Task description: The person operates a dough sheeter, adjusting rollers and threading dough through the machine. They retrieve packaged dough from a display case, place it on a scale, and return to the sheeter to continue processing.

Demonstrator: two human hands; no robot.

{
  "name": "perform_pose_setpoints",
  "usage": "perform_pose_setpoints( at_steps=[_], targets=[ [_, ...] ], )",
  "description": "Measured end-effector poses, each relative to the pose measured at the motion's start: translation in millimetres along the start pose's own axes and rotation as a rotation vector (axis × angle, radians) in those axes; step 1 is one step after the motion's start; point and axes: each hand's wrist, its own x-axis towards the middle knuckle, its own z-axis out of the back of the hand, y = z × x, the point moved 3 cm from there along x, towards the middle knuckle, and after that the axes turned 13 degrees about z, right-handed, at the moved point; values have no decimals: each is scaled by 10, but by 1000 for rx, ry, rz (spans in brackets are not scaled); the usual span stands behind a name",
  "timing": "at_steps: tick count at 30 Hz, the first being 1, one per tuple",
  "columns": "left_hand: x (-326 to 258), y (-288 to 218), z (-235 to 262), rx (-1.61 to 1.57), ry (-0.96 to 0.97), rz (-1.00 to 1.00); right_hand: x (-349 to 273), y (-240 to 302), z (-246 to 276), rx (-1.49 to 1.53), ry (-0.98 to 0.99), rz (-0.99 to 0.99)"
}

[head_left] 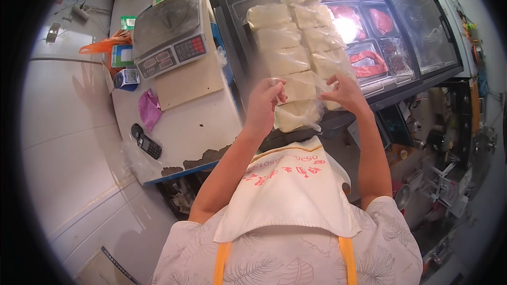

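Pale rectangular blocks in thin see-through bags lie in two columns on the dark-framed glass top of a display case. My left hand (267, 97) is closed, thumb against fingers, at the left edge of one bagged block (297, 86) near the front of the left column. Across from it my right hand (344, 94) pinches the loose film of the same plastic bag at its right side. Another wrapped block (298, 116) sits nearest me, just below both hands. Further blocks, such as this one (269, 16), stretch away to the far end.
Red meat (368, 66) in trays shows under the glass at right. On the white counter (185, 121) to the left are a digital scale (169, 31), a black cordless phone (146, 141), a purple cloth or bag (150, 109) and an orange bag (108, 43).
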Motion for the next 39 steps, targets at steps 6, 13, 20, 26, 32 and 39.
perform_pose_setpoints(
  at_steps=[6,13,20,26,32,39],
  targets=[
    [-172,-126,54,-58,30,-16,191,249,242,50,44,-65],
    [-736,-1537,324,70,61,-181,500,1197,241,1155,-15,74],
    [-1065,-3163,899,267,-29,-388,1539,2583,117,901,168,160],
    [-950,-4120,1726,336,-222,-489,2611,3372,-419,874,158,204],
    [-230,-4655,2390,273,-303,-430,3851,3571,-858,980,189,340],
    [-147,-4854,2821,551,-623,-446,4068,4017,-930,745,133,491]
  ],
)
